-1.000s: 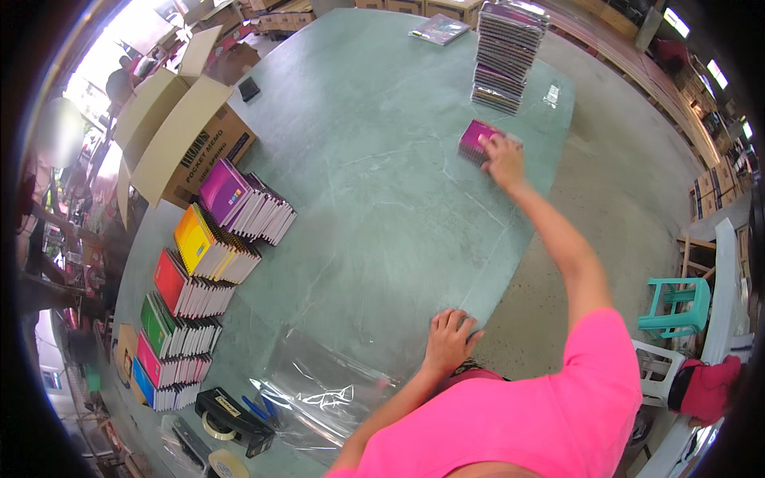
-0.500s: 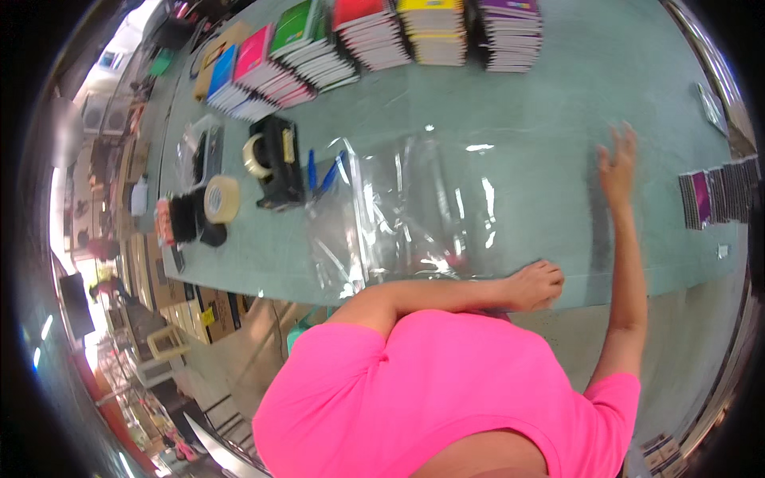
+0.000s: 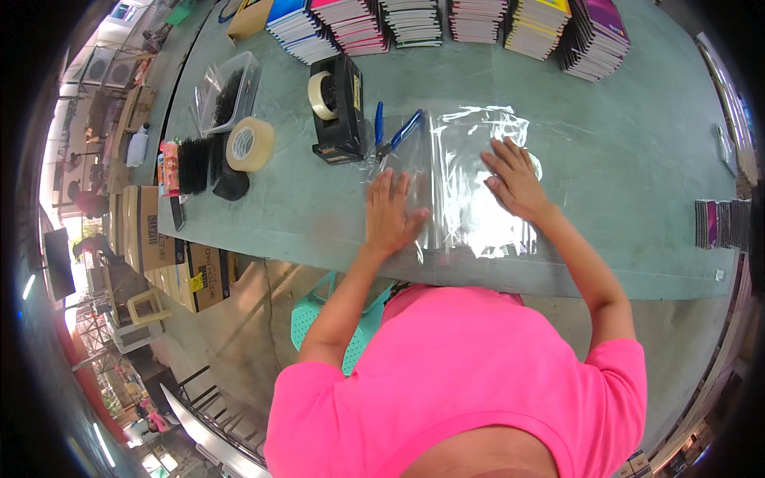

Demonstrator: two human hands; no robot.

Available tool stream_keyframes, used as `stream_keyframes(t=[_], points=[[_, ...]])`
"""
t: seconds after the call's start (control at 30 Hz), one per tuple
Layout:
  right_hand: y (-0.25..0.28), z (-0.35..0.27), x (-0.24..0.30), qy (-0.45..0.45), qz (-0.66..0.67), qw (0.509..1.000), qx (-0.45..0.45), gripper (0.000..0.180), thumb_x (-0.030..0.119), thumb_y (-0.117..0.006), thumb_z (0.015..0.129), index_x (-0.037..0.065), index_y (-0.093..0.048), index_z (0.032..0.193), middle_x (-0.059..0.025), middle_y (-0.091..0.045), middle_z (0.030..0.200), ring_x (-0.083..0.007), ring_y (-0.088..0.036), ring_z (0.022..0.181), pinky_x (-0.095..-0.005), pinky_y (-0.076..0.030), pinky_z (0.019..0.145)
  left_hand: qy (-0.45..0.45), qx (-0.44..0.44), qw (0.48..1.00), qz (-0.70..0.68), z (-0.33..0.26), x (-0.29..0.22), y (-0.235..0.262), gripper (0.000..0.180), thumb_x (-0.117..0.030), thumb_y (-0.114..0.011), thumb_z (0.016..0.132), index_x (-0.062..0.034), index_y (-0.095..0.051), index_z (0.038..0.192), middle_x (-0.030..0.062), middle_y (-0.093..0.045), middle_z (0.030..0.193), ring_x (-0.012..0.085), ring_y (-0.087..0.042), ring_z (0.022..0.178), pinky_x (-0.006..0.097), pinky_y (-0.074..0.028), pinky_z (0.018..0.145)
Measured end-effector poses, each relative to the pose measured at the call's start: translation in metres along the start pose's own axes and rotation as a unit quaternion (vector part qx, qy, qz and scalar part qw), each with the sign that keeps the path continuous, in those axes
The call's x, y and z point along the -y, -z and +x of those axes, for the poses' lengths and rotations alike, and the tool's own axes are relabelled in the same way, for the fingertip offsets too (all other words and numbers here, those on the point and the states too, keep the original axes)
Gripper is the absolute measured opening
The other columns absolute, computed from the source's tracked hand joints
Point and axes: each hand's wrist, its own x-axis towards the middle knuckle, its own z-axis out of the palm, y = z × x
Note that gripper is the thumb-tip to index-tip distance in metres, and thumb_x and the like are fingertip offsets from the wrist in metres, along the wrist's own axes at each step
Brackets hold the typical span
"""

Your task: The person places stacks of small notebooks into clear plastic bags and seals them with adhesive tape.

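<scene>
1. A person in a bright pink shirt (image 3: 462, 358) works with both hands over clear plastic sheeting (image 3: 458, 209) at a green table (image 3: 637, 175).
2. The plastic lies near the table's front edge, directly before the person, its right part shining with glare.
3. The left hand (image 3: 390, 213) is palm down at the sheeting's left side, fingers extended and thumb spread away, gripping nothing.
4. The right hand (image 3: 516, 182) lies flat over the bright right part, fingers stretched out and slightly apart, with nothing in its grasp.
5. Just beyond the left hand, blue-handled pliers (image 3: 408, 130) rest with their handles spread, pointing away from the person.
6. To their left stands a black tape dispenser (image 3: 344, 107) bearing a roll; farther left are a loose roll of tape (image 3: 250, 145) and a clear plastic tub (image 3: 247, 92) with dark contents.
7. Six stacks of spiral notebooks (image 3: 538, 28) line the far side, blue, pink, yellow and purple covers among them.
8. A dark stack of small notebooks (image 3: 723, 225) sits near the table's right end, well apart from the hands.
9. A green stool (image 3: 339, 323) stands below the table's front edge.
</scene>
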Motion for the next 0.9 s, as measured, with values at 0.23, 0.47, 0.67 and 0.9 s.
stream_keyframes(t=[0.23, 0.47, 0.67, 0.9], points=[[0.034, 0.076, 0.059, 0.015, 0.047, 0.992, -0.118, 0.035, 0.021, -0.055, 0.086, 0.008, -0.052, 0.119, -0.0143, -0.036, 0.138, -0.0354, -0.025, 0.132, -0.0509, -0.021, 0.105, -0.126, -0.104, 0.986, -0.016, 0.118, 0.032, 0.084, 0.048, -0.028, -0.064, 0.081, -0.0052, -0.051, 0.121, 0.0179, -0.051, 0.118, 0.0367, -0.043, 0.114, 0.046, -0.029, 0.100], [0.025, 0.155, 0.122, 0.024, 0.241, 0.968, -0.073, 0.027, 0.020, -0.060, 0.084, 0.006, -0.059, 0.108, -0.0115, -0.052, 0.123, -0.0332, -0.043, 0.120, -0.0402, -0.037, 0.096, -0.189, -0.201, 0.929, 0.247, 0.326, 0.190, 0.149, 0.031, -0.020, -0.060, 0.081, -0.0064, -0.056, 0.109, 0.0136, -0.056, 0.117, 0.0307, -0.050, 0.110, 0.050, -0.035, 0.093], [0.038, 0.237, 0.085, -0.243, 0.757, 0.607, 0.021, 0.054, 0.040, -0.055, 0.088, -0.001, -0.048, 0.121, -0.0146, -0.057, 0.115, -0.0233, -0.054, 0.109, -0.0386, -0.044, 0.091, -0.222, -0.115, 0.960, 0.130, 0.307, 0.148, 0.157, 0.026, -0.024, -0.061, 0.079, -0.0074, -0.062, 0.099, 0.0099, -0.062, 0.103, 0.0291, -0.054, 0.105, 0.046, -0.034, 0.097], [0.010, 0.299, 0.131, -0.230, 0.770, 0.586, 0.102, 0.046, 0.024, -0.064, 0.084, -0.003, -0.048, 0.117, -0.0153, -0.058, 0.111, -0.0243, -0.063, 0.092, -0.0387, -0.052, 0.083, -0.238, -0.130, 0.958, 0.097, 0.314, 0.173, 0.160, 0.036, -0.029, -0.067, 0.074, -0.0080, -0.061, 0.103, 0.0098, -0.061, 0.108, 0.0298, -0.050, 0.114, 0.044, -0.029, 0.102]])
